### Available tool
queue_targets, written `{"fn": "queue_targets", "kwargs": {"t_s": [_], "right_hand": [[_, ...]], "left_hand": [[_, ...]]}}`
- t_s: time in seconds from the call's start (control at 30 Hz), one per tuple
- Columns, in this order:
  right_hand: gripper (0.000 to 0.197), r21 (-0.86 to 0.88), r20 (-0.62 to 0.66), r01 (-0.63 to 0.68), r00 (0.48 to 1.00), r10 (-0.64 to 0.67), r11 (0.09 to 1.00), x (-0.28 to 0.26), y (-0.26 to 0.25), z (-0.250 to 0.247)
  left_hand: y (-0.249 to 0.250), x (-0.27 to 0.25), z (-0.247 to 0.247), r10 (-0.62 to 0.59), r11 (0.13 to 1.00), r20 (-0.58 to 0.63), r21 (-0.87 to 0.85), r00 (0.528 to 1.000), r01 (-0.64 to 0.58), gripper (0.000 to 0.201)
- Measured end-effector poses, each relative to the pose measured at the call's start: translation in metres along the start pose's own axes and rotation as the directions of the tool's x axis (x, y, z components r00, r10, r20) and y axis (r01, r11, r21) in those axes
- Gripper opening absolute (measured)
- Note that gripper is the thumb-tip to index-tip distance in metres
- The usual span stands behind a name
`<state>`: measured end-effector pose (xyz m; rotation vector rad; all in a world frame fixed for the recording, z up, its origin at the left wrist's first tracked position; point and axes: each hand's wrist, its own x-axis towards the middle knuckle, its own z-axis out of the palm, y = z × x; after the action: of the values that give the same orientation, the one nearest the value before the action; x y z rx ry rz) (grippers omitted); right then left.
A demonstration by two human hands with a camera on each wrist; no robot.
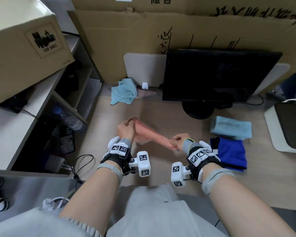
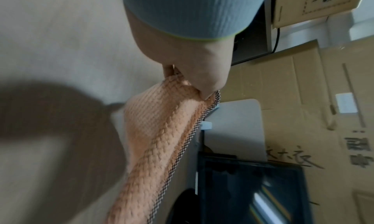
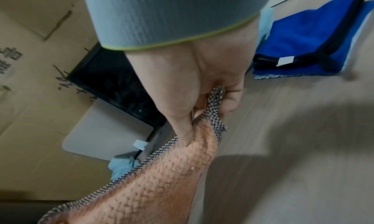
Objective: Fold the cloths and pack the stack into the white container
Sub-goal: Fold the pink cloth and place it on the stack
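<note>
An orange waffle cloth [image 1: 150, 133] with a checked hem hangs stretched above the desk between both hands. My left hand [image 1: 125, 130] pinches its far left corner, and the left wrist view shows the thumb pressed on the cloth [image 2: 161, 125]. My right hand [image 1: 179, 139] grips the near right corner, the checked hem of the cloth [image 3: 161, 171] running out between thumb and fingers. A folded light blue cloth [image 1: 231, 127] and a folded dark blue cloth [image 1: 231, 152] lie at the right. A crumpled light blue cloth [image 1: 123, 91] lies at the back. The white container [image 1: 287, 127] sits at the far right edge.
A black monitor [image 1: 212, 76] on a round stand stands behind the hands, with a white board [image 1: 143, 69] and cardboard sheets [image 1: 126, 31] behind it. Shelves [image 1: 41, 108] with a cardboard box on top flank the desk's left side.
</note>
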<state>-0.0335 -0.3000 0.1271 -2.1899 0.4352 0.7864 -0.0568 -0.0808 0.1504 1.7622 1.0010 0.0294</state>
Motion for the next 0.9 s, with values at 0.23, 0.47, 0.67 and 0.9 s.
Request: {"fn": "queue_targets", "kwargs": {"t_s": [0.23,0.47,0.67,0.9], "right_hand": [[0.046,-0.035,-0.071,-0.219,0.974,0.216,0.975,-0.003,-0.022,0.02],[0.02,0.123,-0.384,0.128,0.921,-0.072,0.984,0.008,-0.081,-0.014],[0.015,0.233,-0.551,0.318,0.822,-0.145,0.919,-0.002,-0.097,-0.036],[0.012,0.438,-0.287,0.102,0.958,0.031,0.893,0.005,-0.021,-0.01]], "left_hand": [[-0.027,0.04,-0.026,-0.101,0.988,0.084,0.124,0.991,0.09,0.03],[0.045,0.064,-0.029,0.143,0.988,0.077,-0.076,0.987,-0.137,0.008],[0.079,0.064,-0.021,0.218,0.942,0.097,-0.28,0.971,-0.184,0.018],[-0.006,0.049,0.001,-0.076,0.944,0.163,-0.307,0.984,0.123,0.029]]}}
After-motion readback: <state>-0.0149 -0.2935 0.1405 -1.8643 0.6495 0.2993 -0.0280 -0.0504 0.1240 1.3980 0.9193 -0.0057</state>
